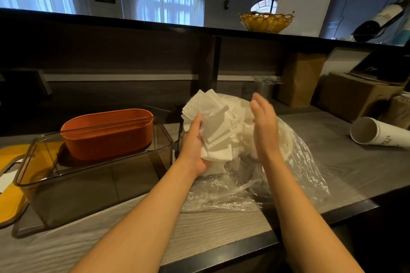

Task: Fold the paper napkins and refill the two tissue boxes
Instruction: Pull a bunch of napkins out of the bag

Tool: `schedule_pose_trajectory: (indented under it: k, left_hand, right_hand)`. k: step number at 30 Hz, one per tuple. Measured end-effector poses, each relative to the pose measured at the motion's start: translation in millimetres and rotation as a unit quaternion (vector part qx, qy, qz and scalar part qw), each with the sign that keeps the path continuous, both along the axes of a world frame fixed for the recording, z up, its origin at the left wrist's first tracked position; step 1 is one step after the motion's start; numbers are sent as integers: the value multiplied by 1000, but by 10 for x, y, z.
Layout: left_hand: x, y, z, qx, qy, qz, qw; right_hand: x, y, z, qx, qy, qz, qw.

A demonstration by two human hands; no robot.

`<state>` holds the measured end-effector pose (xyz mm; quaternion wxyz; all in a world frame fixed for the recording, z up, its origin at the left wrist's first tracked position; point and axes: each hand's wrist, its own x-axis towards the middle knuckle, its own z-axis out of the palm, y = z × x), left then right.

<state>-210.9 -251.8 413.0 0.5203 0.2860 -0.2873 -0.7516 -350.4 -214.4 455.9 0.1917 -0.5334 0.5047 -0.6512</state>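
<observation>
- Napkins (pixel 214 124) up in the air, a loose fanned wad of thin white paper squares, edges splayed every which way, lying in the left hand (pixel 192 139), whose thumb curls over the near face.
- Right hand (pixel 264 124) is flat, fingers straight and together, palm facing the wad and just beside it, not touching as far as I can tell.
- Long axis of the wad runs up and away from the left fingertips, so the right palm looks set to square it from the side.
- Behind and below both hands, a crinkly clear plastic bag (pixel 295 175) sags on the grey wood-grain counter (pixel 199 228).
- Off past the left knuckles: a smoky see-through rectangular tissue box (pixel 93 186), open on top, with a rounded orange tissue box (pixel 106 135) resting in its far end; the left hand is nearer both.
</observation>
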Motion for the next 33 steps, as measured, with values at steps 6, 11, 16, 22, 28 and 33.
schedule_pose_trajectory:
  k: [6,11,16,22,28,33]
  left_hand:
    - [-22,16,14,-15,-17,4,1000]
    - [-22,22,19,-24,-35,2,999]
    - [-9,39,42,-6,-32,-16,999]
    - [-8,41,16,-2,-54,18,998]
    - [-6,72,58,-29,-56,5,998]
    - [14,133,112,-20,-27,-29,999]
  right_hand:
    - [-22,-25,-47,-100,216,93,967]
    - [-14,-42,-13,-70,135,71,986]
    - [-55,-11,75,-89,-131,106,982]
    - [-47,30,341,-63,-164,126,976]
    - [-54,20,805,56,12,180,982]
    - [82,-285,606,166,86,136,973]
